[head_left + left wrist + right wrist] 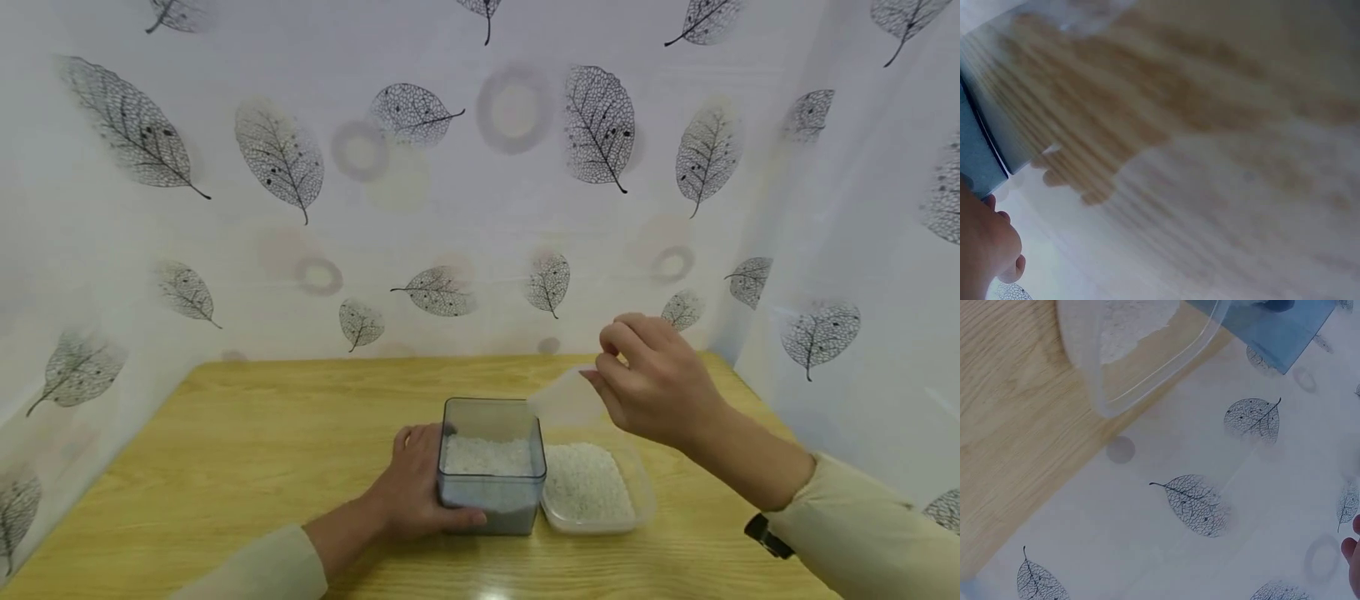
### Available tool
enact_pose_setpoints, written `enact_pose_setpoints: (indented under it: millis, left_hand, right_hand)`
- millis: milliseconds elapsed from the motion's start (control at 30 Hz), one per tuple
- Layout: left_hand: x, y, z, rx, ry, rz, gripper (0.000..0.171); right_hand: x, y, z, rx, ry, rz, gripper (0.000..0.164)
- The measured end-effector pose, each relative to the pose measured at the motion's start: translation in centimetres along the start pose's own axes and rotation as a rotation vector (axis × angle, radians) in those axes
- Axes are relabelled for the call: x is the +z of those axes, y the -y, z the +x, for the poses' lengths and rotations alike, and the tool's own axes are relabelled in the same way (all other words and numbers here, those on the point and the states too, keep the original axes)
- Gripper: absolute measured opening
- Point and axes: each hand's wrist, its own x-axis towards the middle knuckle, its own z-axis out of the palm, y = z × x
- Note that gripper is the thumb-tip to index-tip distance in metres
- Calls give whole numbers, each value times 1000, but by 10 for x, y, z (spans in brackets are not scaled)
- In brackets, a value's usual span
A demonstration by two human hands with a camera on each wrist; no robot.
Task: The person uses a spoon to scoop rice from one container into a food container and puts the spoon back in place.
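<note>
In the head view, a square, see-through grey-blue container (491, 504) stands on the table with white rice (487, 457) inside. My left hand (412, 487) grips its left side, thumb across the front and fingers toward the back. Beside it on the right sits a clear, low plastic tub (643, 500) holding more rice (588, 487). Above the tub, my right hand (656, 379) pinches a cloudy, translucent plastic scoop (566, 400), whose lower end reaches the container's back right corner. Only a few fingertips (1351, 549) of this hand enter the right wrist view.
The wooden table (262, 442) extends to both sides and behind the two containers. A white curtain with leaf prints (450, 208) hangs behind the table and along its sides. A dark watch (768, 536) is on the right wrist.
</note>
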Motion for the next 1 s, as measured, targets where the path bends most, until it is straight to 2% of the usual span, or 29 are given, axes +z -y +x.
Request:
enact_pose_setpoints:
  millis: [200, 500, 767, 1000]
  left_hand:
    - [2, 2, 0, -3, -2, 3, 110]
    - [2, 2, 0, 8, -24, 20, 108]
    - [1, 2, 2, -1, 2, 2, 104]
    - [0, 2, 1, -7, 17, -9, 105]
  right_hand:
    - [16, 18, 14, 29, 76, 0, 47]
    - [42, 50, 27, -13, 237, -26, 36]
    - [60, 69, 33, -15, 356, -36, 35]
    - [69, 81, 37, -87, 475, 50, 36]
